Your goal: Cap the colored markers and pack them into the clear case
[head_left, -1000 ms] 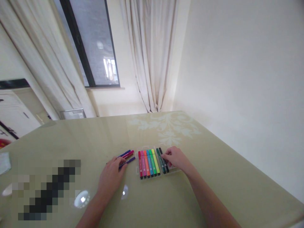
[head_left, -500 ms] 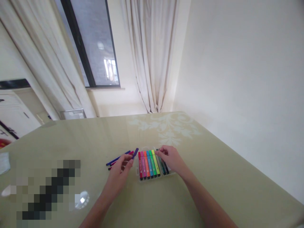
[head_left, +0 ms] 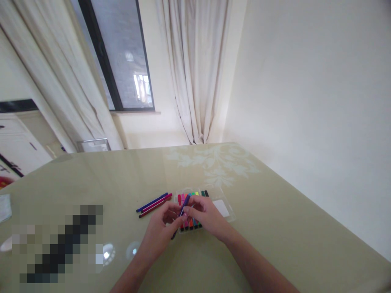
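A dark purple marker (head_left: 186,201) is held slanted between both hands, above the left part of an open clear plastic case (head_left: 232,215). My left hand (head_left: 163,224) grips its lower part, and my right hand (head_left: 203,213) pinches it higher up with thumb and fingers. Under my hands lies a row of coloured markers (head_left: 191,227) in the case, their middles covered. Dark green and black markers (head_left: 204,193) show at their tops in the other half, beside a white card (head_left: 221,208). Left of the case, several loose blue, pink and dark red markers (head_left: 155,203) lie together.
All this rests on a glossy pale green table (head_left: 100,179) with a white leaf pattern (head_left: 218,162) near its far edge. A blurred-out dark patch (head_left: 61,248) covers the near left. Curtains, a window and a wall stand beyond.
My right hand has moved left from the dark markers to the purple marker. My left hand has shifted right and lower with that marker, which now lies over the case.
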`<state>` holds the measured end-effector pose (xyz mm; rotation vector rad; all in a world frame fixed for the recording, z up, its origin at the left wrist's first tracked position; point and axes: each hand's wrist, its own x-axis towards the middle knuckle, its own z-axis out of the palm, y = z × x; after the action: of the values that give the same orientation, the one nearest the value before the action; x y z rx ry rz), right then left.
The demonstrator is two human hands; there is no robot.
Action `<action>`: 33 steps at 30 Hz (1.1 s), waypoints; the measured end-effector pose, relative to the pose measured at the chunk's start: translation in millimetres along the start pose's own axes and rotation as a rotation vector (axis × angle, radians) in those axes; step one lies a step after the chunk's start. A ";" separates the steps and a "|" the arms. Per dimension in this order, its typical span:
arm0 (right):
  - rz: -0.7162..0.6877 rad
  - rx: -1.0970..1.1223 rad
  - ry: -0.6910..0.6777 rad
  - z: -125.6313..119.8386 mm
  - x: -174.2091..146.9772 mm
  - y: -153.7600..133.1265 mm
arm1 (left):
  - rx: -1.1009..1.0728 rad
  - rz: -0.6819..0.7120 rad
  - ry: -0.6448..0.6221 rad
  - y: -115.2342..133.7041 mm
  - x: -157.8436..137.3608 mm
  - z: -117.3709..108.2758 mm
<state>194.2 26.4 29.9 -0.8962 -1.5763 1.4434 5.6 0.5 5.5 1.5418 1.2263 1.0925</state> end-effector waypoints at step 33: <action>0.347 -0.235 0.338 -95.3 -1.8 3.2 | 0.675 0.237 0.096 -22.2 5.6 -23.3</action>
<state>281.1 65.8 29.2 -1.5283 -1.3959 1.2615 -21.3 11.6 -9.4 2.2054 1.6124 0.9507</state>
